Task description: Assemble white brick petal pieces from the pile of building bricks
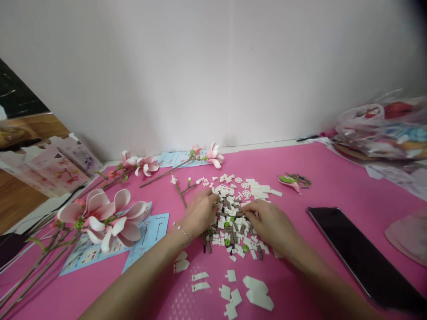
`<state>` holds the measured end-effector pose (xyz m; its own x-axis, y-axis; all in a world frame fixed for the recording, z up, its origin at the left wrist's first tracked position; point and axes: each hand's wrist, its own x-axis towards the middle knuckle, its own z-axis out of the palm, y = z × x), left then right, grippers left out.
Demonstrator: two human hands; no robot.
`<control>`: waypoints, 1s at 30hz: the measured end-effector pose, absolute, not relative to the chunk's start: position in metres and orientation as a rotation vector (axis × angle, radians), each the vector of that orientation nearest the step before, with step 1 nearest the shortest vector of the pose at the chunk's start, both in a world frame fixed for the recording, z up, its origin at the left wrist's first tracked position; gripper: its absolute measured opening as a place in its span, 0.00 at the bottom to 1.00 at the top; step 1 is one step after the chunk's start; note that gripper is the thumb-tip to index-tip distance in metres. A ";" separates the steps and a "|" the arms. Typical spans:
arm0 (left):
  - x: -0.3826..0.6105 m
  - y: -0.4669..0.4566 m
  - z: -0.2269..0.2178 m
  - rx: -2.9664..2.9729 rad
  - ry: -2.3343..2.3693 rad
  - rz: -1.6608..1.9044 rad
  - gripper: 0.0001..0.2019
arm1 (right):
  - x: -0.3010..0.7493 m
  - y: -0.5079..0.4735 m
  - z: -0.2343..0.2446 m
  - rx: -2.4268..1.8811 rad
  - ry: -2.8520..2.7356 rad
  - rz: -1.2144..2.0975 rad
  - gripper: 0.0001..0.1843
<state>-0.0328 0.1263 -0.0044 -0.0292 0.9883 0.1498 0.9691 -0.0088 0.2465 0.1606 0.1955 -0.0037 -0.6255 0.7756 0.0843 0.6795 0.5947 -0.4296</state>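
Note:
A heap of small building pieces [230, 233], mostly white with brown and green ones among them, lies in the middle of a pink mat [140, 284]. My left hand [202, 211], with a thin bracelet at the wrist, reaches into the heap's left side, its fingers bent and partly hidden. At the right side of the heap, my right hand [267, 220] has thumb and forefinger drawn together at a brown piece [239, 214]. Whether that piece is gripped or only touched is unclear. A partly built branch [180, 195] with white buds lies just beyond my left hand.
Finished pink flower stems [110, 215] rest on blue instruction sheets [147, 238] at left. A dark tablet [360, 253] lies at right. Sorted white pieces [230, 293] are in front, a small pile with a green leaf [288, 180] behind. Plastic bags [376, 129] crowd the right back.

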 end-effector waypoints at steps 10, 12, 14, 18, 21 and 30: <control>-0.006 0.131 -0.005 2.439 1.771 0.370 0.11 | 0.164 0.200 -0.002 -1.366 -2.503 0.486 0.14; -0.011 0.133 -0.009 2.440 1.793 0.355 0.10 | 0.165 0.200 -0.002 -1.371 -2.507 0.496 0.12; -0.018 0.135 -0.013 2.433 1.822 0.344 0.10 | 0.166 0.200 -0.001 -1.379 -2.507 0.506 0.11; -0.026 0.138 -0.020 2.396 1.889 0.354 0.08 | 0.169 0.200 0.000 -1.385 -2.522 0.530 0.11; -0.028 0.137 -0.020 2.379 1.910 0.372 0.10 | 0.170 0.201 0.001 -1.405 -2.513 0.524 0.11; 0.011 0.116 0.004 2.518 1.630 0.356 0.09 | 0.169 0.203 -0.001 -1.476 -2.460 0.480 0.08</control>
<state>0.0110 0.1159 0.0038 0.3922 0.9106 0.1305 0.8820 -0.4125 0.2277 0.1694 0.2025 -0.0006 -0.4652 0.8847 0.0298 0.8085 0.4383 -0.3926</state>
